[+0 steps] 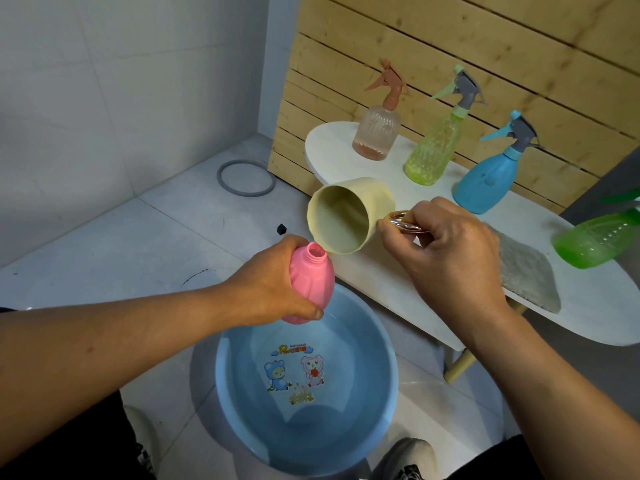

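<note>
My left hand (pixel 273 289) grips a pink bottle (pixel 311 278) with no cap, held tilted over a blue basin (pixel 381 403) that holds water. My right hand (pixel 446 251) holds the gold handle (pixel 403 221) of a cream cup (pixel 346 216). The cup is tipped on its side, its lower rim touching the bottle's open neck. The cup's inside looks empty.
A white oval table (pixel 588 306) against a wooden slat wall carries a pink-brown spray bottle (pixel 377 133), a yellow-green one (pixel 433 147), a blue one (pixel 485 178), a green one (pixel 595 237) lying over, and a grey cloth (pixel 523 268). A grey ring (pixel 246 176) lies on the tile floor.
</note>
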The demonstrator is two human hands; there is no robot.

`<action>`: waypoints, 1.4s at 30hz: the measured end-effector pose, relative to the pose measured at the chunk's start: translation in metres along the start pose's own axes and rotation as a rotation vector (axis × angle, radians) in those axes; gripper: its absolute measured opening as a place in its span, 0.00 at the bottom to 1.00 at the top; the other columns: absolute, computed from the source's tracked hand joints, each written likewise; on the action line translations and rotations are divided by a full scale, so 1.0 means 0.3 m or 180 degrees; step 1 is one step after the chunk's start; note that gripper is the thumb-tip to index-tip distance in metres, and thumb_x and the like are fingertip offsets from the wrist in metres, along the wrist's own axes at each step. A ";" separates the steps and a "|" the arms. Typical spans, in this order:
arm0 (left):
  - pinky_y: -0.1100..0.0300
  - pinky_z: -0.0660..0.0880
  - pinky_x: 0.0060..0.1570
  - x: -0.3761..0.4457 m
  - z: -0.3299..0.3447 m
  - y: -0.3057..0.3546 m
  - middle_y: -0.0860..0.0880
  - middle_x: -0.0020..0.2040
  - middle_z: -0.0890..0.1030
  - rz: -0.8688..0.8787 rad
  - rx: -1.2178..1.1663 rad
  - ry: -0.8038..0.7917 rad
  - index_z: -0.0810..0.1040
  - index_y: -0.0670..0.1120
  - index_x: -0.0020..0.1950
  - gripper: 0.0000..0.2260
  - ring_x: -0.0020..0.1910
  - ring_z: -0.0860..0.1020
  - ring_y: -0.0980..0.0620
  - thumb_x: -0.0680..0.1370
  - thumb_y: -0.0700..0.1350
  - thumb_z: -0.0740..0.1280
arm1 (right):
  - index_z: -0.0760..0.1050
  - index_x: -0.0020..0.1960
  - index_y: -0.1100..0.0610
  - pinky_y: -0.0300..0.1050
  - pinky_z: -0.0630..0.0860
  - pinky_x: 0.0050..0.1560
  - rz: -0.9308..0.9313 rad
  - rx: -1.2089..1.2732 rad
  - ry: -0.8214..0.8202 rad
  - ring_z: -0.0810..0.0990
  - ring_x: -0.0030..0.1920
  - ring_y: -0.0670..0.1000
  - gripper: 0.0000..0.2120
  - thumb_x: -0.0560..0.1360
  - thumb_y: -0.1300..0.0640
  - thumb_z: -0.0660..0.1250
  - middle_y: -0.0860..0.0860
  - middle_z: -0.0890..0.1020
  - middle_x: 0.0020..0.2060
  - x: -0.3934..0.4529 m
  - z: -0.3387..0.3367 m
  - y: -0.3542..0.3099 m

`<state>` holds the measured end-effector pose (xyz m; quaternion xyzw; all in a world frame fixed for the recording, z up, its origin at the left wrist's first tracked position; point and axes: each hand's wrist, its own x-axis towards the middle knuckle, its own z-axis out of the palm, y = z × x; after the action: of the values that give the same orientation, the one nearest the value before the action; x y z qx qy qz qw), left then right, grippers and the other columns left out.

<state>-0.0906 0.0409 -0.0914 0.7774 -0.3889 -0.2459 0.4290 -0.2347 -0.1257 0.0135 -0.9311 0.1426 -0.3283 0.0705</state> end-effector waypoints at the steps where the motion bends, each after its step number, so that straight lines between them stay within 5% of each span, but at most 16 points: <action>1: 0.65 0.79 0.43 0.000 0.000 -0.001 0.62 0.59 0.73 0.0001 0.0002 -0.0002 0.64 0.58 0.71 0.45 0.56 0.75 0.58 0.61 0.51 0.85 | 0.69 0.35 0.49 0.43 0.59 0.31 -0.0005 -0.0018 0.0006 0.68 0.32 0.49 0.15 0.77 0.46 0.70 0.46 0.71 0.30 0.000 0.000 0.001; 42: 0.68 0.78 0.40 -0.005 0.000 0.004 0.63 0.58 0.73 -0.0023 -0.0043 -0.0049 0.64 0.59 0.71 0.45 0.55 0.75 0.58 0.61 0.51 0.86 | 0.76 0.36 0.56 0.46 0.64 0.31 -0.0362 -0.0436 0.0286 0.71 0.34 0.52 0.17 0.77 0.46 0.70 0.50 0.74 0.31 -0.006 0.017 0.008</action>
<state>-0.0920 0.0416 -0.0903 0.7739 -0.3877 -0.2561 0.4303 -0.2334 -0.1271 0.0079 -0.9246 0.1147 -0.3627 -0.0186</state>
